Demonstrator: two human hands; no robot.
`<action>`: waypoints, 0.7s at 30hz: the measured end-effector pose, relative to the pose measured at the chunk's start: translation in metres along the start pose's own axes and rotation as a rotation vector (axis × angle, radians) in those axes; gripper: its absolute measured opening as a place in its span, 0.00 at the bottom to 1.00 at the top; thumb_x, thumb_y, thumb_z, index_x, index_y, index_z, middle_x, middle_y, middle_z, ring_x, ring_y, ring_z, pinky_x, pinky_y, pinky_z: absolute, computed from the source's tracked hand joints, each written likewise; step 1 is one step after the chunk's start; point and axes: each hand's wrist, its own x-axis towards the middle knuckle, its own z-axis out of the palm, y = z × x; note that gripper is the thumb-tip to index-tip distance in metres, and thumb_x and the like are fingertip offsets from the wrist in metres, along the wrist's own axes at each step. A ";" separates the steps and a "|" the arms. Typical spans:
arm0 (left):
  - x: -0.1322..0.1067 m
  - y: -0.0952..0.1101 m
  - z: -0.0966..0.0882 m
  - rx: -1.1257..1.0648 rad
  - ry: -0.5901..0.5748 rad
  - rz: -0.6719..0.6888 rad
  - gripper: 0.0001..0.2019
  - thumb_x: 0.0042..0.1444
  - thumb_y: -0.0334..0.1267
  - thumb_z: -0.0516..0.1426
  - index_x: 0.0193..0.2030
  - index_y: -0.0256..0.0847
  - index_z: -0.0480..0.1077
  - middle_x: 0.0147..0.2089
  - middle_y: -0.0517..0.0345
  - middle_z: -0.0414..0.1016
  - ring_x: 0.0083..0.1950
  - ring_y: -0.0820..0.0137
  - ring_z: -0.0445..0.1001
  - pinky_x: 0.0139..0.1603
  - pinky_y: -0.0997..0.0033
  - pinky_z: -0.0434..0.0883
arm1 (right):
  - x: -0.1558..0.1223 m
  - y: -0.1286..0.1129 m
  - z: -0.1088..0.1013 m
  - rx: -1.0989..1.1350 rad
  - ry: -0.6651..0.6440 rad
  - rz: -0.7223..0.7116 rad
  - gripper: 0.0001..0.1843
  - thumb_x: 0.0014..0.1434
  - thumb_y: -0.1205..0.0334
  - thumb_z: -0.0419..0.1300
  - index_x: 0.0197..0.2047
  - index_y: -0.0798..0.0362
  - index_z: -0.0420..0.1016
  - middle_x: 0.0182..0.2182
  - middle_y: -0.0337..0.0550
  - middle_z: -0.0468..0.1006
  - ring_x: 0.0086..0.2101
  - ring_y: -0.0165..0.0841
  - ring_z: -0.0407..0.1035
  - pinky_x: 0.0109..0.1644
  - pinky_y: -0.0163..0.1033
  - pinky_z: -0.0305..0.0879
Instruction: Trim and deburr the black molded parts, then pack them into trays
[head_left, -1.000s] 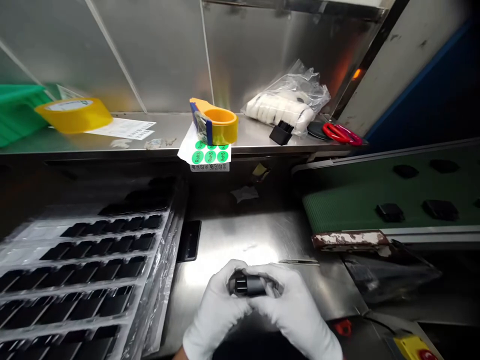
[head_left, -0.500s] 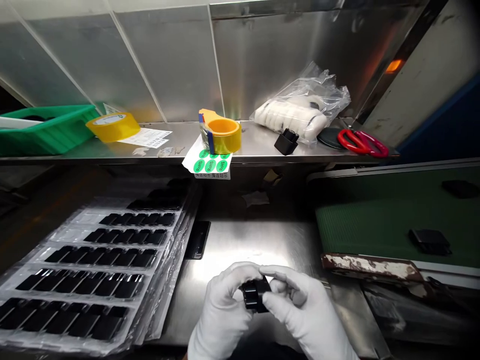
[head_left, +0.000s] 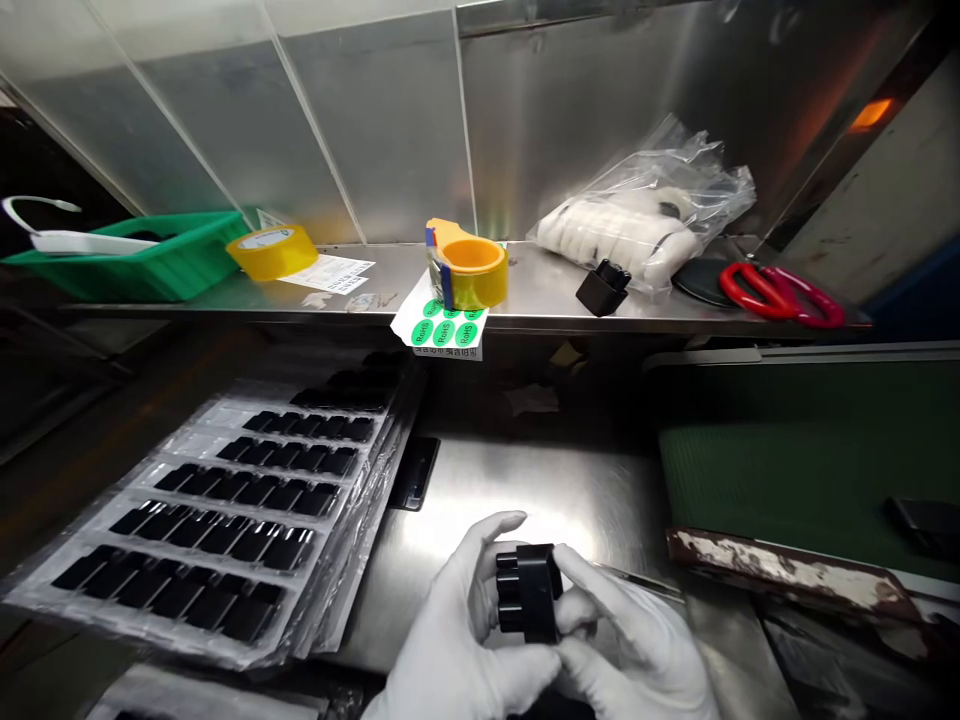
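Observation:
Both my hands wear white gloves and meet low in the middle of the view, above the steel worktop. Between them is a black plastic block point(head_left: 538, 595) with several stubby posts pointing left. My right hand point(head_left: 637, 635) pinches its right side with fingers and thumb. Curled around the post side, my left hand point(head_left: 465, 620) has its thumb at the lower edge and its index finger raised off the top. Whether its hidden fingers press on the posts is hard to see. A similar black block point(head_left: 602, 287) stands on the shelf.
Stacked clear trays point(head_left: 187, 540) of black parts lie left, beside a dark phone-like slab point(head_left: 415, 473). A green belt point(head_left: 810, 460) carrying a black part runs right. The shelf point(head_left: 352, 262) holds a green bin point(head_left: 165, 265), a tape dispenser point(head_left: 465, 265), bagged white items point(head_left: 622, 235) and red-handled scissors point(head_left: 780, 295).
The view has shifted left, so things appear farther right. The block now shows its posts facing left, and my left index finger has lifted from its top. A belt part moved nearer.

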 end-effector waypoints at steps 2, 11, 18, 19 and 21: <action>-0.001 -0.001 0.002 -0.011 0.019 0.018 0.35 0.36 0.18 0.62 0.53 0.45 0.62 0.46 0.52 0.75 0.45 0.60 0.77 0.30 0.75 0.69 | 0.000 0.000 0.000 -0.033 -0.004 -0.041 0.27 0.61 0.59 0.61 0.62 0.37 0.64 0.28 0.36 0.79 0.27 0.32 0.71 0.32 0.36 0.70; -0.003 0.015 0.015 0.105 0.048 0.039 0.18 0.39 0.24 0.64 0.40 0.41 0.71 0.32 0.60 0.76 0.35 0.67 0.75 0.35 0.72 0.71 | -0.006 0.000 -0.004 -0.264 0.049 -0.264 0.30 0.62 0.67 0.57 0.66 0.43 0.58 0.27 0.36 0.79 0.27 0.32 0.72 0.35 0.39 0.71; 0.004 -0.001 0.032 0.188 0.113 -0.042 0.20 0.34 0.19 0.63 0.36 0.41 0.71 0.29 0.62 0.77 0.33 0.66 0.76 0.34 0.70 0.72 | -0.025 -0.013 -0.009 -0.062 0.202 0.173 0.34 0.48 0.68 0.69 0.58 0.38 0.72 0.23 0.34 0.79 0.24 0.32 0.72 0.32 0.34 0.73; 0.005 -0.005 0.033 0.223 0.114 -0.040 0.22 0.32 0.17 0.62 0.36 0.41 0.71 0.30 0.62 0.78 0.33 0.66 0.77 0.34 0.70 0.72 | -0.027 -0.014 -0.009 -0.018 0.240 0.239 0.31 0.48 0.67 0.70 0.56 0.39 0.74 0.23 0.35 0.79 0.23 0.31 0.72 0.32 0.33 0.72; 0.004 -0.010 0.034 0.254 0.092 -0.015 0.23 0.30 0.15 0.61 0.35 0.41 0.71 0.30 0.63 0.78 0.32 0.67 0.76 0.32 0.72 0.71 | -0.028 -0.017 -0.008 0.048 0.279 0.314 0.28 0.46 0.66 0.70 0.52 0.42 0.77 0.22 0.36 0.78 0.23 0.31 0.70 0.30 0.33 0.71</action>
